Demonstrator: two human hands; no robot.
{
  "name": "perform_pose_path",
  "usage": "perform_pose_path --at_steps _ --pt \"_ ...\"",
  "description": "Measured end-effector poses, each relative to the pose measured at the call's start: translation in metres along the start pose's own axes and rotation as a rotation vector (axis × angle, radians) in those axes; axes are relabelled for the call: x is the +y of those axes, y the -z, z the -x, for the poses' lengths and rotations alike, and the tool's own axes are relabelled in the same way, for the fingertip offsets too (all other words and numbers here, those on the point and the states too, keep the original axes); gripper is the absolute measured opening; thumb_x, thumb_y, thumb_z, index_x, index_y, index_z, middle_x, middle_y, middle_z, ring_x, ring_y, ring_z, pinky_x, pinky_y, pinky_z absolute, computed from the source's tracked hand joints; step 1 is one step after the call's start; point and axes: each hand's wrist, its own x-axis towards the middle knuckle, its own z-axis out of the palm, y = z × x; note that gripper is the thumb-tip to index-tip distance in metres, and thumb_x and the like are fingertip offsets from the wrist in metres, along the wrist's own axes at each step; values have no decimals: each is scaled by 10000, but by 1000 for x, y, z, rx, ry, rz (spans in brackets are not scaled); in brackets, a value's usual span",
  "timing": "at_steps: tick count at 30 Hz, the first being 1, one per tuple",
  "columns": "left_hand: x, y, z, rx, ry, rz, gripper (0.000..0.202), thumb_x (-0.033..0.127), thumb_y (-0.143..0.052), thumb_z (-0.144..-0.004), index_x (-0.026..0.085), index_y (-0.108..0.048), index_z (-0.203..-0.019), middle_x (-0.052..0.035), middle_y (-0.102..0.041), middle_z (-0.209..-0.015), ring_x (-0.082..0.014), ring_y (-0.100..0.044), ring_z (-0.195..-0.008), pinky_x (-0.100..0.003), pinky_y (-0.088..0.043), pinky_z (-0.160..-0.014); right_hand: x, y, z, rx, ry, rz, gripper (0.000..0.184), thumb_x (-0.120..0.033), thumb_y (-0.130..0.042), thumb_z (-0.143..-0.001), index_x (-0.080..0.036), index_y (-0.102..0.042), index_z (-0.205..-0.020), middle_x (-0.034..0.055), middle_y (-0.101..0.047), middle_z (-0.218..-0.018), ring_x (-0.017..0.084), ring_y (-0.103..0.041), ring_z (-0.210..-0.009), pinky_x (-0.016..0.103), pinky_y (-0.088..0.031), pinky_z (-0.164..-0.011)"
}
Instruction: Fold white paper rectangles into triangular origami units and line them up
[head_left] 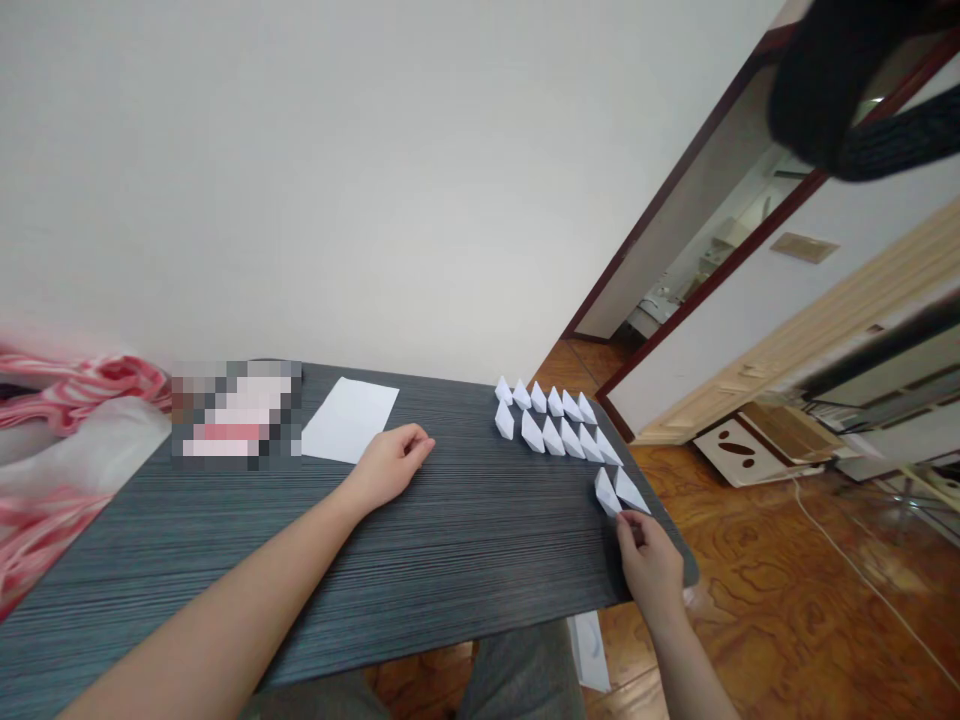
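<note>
My right hand [651, 562] is at the table's right side. Thumb and fingers pinch the near tip of a white folded paper boat [606, 492], which stands on the dark tabletop [450, 560]. Right beside it is another paper boat [631, 490]. Beyond these, several more white paper boats stand in two rows, a far row [538, 398] and a nearer row [553, 437]. My left hand [391, 466] rests on the table with its fingers curled closed, and nothing shows in them. Close to its wrist lies a stack or sheet of plain white paper [349, 418].
A pixelated rectangular object [240, 415] lies on the table's left part. Red-and-white striped cloth [90, 390] is at the far left. A white wall [375, 200] borders the back edge. On the floor at right sits a cardboard box [750, 455], with a cable [862, 570] nearby.
</note>
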Motion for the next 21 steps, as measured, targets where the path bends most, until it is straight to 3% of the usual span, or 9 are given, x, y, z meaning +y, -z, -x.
perform_pose_path --at_steps 12,17,21 --pt "2 2 2 -13 6 13 311 439 -415 -825 188 -546 -696 10 -559 -602 -140 -480 -570 -247 -334 -557 -1 -4 0 42 -38 -18 519 -571 -452 -791 -117 -655 -937 147 -682 -857 225 -604 -625 349 -467 -610" --pt "0 1 2 7 -17 39 296 418 -431 -827 186 -550 -687 13 -553 -598 -135 -471 -569 -245 -329 -556 -4 -2 -1 57 -42 -30 553 -565 -458 -788 -102 -619 -1042 127 -671 -825 216 -604 -620 333 -467 -611" --pt "4 1 6 37 -26 38 274 382 -437 -829 180 -566 -696 3 -554 -606 -140 -484 -578 -248 -346 -560 -6 4 9 185 -67 11 572 -578 -444 -779 -96 -625 -1028 137 -664 -779 253 -618 -657 350 -466 -601"
